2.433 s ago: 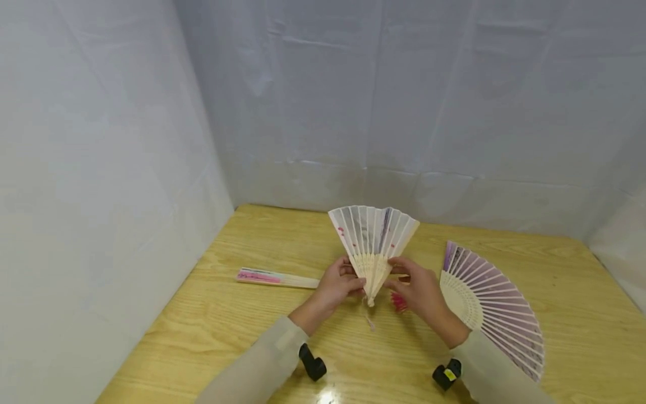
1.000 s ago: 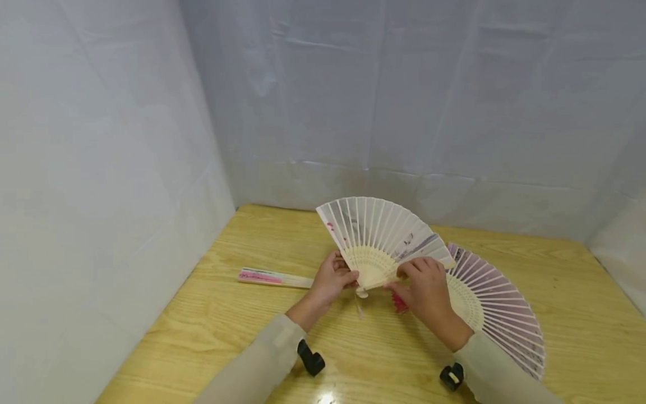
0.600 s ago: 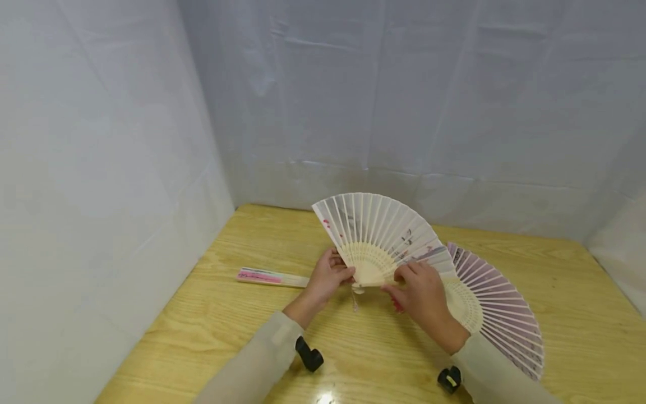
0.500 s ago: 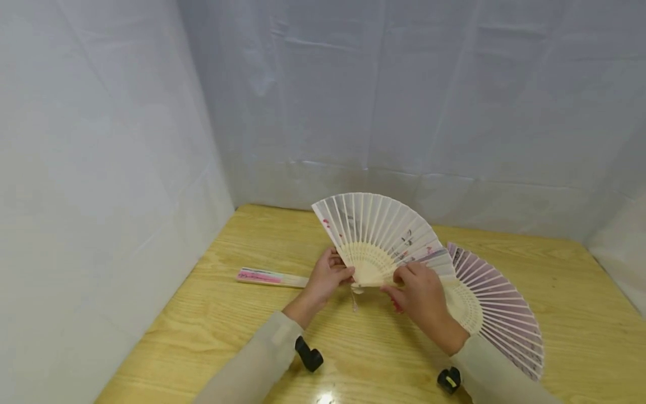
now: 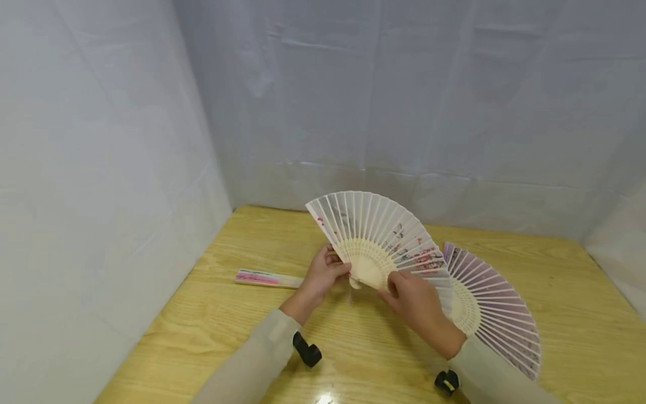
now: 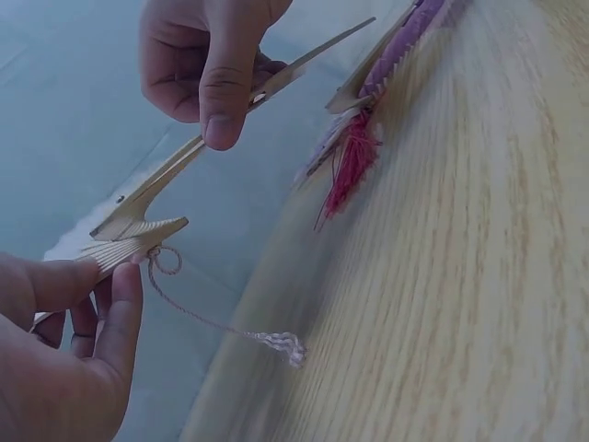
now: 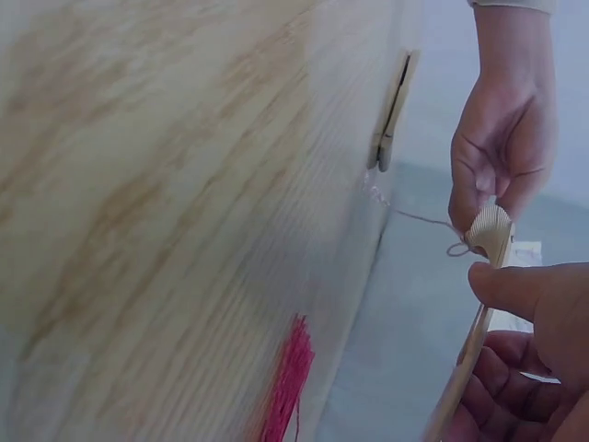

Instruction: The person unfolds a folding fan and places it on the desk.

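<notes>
From where I stand, the white fan (image 5: pixel 373 224) is held above the table (image 5: pixel 363 353), in front of both hands, and partly covers the purple fan (image 5: pixel 504 300). The left hand (image 5: pixel 320 276) pinches one side near the pivot (image 5: pixel 355 284), and the right hand (image 5: pixel 418 303) pinches the other edge. To spread it well, I think, the left should hold firmly there, while the right turns its edge round gently, without forcing, and the pale tassel (image 6: pixel 283 345) hangs free
</notes>
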Demonstrator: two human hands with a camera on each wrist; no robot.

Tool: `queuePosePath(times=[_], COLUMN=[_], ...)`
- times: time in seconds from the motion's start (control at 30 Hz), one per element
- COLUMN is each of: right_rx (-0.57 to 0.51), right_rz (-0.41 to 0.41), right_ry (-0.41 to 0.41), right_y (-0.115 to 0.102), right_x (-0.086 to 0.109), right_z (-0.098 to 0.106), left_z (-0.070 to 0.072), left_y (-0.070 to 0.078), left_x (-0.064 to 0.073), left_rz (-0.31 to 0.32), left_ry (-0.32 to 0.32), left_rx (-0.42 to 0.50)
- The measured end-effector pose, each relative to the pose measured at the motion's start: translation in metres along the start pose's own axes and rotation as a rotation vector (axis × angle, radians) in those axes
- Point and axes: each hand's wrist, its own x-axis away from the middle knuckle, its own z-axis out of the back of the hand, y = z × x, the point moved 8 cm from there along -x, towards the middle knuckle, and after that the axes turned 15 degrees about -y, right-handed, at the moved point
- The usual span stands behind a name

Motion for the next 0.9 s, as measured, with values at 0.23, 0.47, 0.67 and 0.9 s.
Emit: queuePosePath(times=[0.23, 0.47, 0.67, 0.9], right_rx=[0.003, -0.068, -0.14, -0.173], right_rz=[-0.017, -0.012, 0.003, 0.04], right_ry=[-0.086, -0.193, -0.274, -0.328], right_y=[-0.005, -0.015, -0.03, -0.045], right_x=[-0.004, -0.009, -0.014, -0.019], right_z=[-0.005, -0.019, -0.032, -0.041], left_z=[0.001, 0.006, 0.016, 0.022], left_y=[0.0, -0.004, -0.007, -0.012], left_x=[-0.006, -0.008, -0.011, -0.013], left_rz=[0.005, 0.03, 0.05, 0.094], left_ry=[0.0, 0.01, 0.02, -0.002], left_rx=[0.01, -0.016, -0.047, -0.098])
